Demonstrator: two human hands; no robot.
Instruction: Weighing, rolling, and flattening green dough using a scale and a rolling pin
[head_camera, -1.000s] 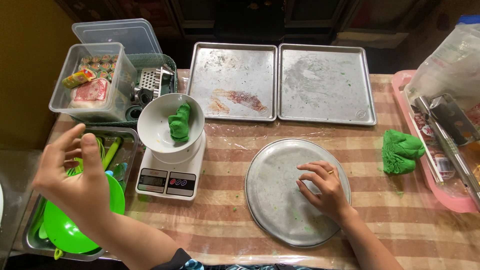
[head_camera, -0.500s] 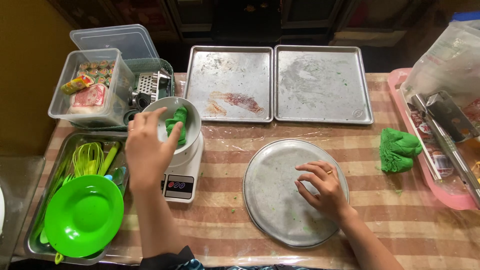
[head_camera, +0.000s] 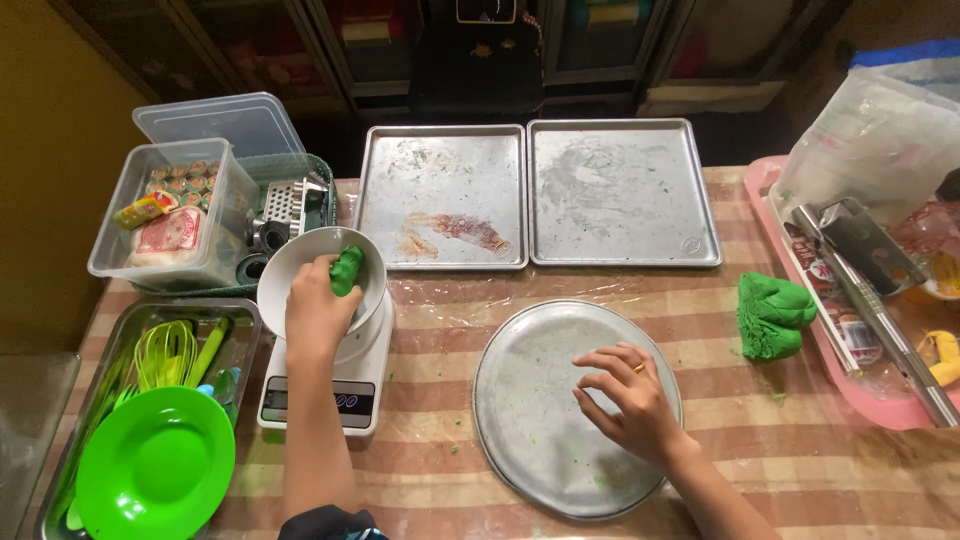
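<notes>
Now, left hand: the left hand (head_camera: 318, 305) is inside the white bowl (head_camera: 290, 262), at the left of the middle of the frame; its grip is closed around a small green dough piece (head_camera: 347, 270).
Green dough piece: it lies in the bowl, against the far inner wall, touching the fingers of the left hand.
White bowl: it stands on top of a white kitchen scale (head_camera: 330, 390), whose dark display faces the lower edge of the frame.
Right hand: the right hand (head_camera: 630, 400) rests on the round metal tray (head_camera: 520, 400), at the lower middle of the frame; the fingers are curved and spread apart, the tips touch the metal, and the grip holds nothing that I can see. One finger carries a ring.
Round metal tray: it lies flat on the table (head_camera: 440, 320), which has a striped cloth under clear plastic; small green crumbs are on the tray.
Bigger green dough lump: the green dough lump (head_camera: 772, 315) lies on the table at the right, well apart from both hands.
Upper middle: two rectangular baking trays (head_camera: 620, 190) lie side by side, touching; the left one has a reddish stain.
Lower left: a green plate (head_camera: 155, 465) lies in a metal tray (head_camera: 245, 320), beside green utensils.
Upper left: a clear plastic box (head_camera: 175, 210) holds small packets; a metal grater stands just beside it.
Right edge: a pink tray (head_camera: 800, 300) carries a plastic bag and metal tools.
</notes>
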